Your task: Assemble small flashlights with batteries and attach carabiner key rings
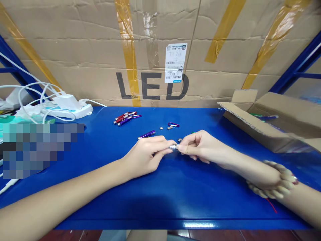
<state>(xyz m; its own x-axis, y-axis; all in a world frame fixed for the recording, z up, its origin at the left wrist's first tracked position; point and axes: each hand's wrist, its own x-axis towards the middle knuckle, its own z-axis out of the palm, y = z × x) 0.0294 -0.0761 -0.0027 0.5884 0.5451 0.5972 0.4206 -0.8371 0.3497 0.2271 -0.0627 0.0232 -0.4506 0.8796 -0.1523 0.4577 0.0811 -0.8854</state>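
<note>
Over the middle of the blue table, my left hand (146, 154) pinches a small silver metal cylinder (173, 147) between thumb and fingers. My right hand (200, 147) closes its fingertips on the other end of the same piece. Fingers cover part of it, so its full shape is hidden. Just behind my left hand lies a purple metal tube (147, 134). A small round silver part (180, 140) sits by my right fingertips. Farther back are a few button cells (161, 128) and a dark red carabiner clip (173, 125).
Red and purple penlights (126, 119) with clips lie at the back left. White cables and a power strip (80, 110) crowd the left side. An open cardboard box (250, 125) stands on the right. A large carton (95, 50) marked LED walls off the back.
</note>
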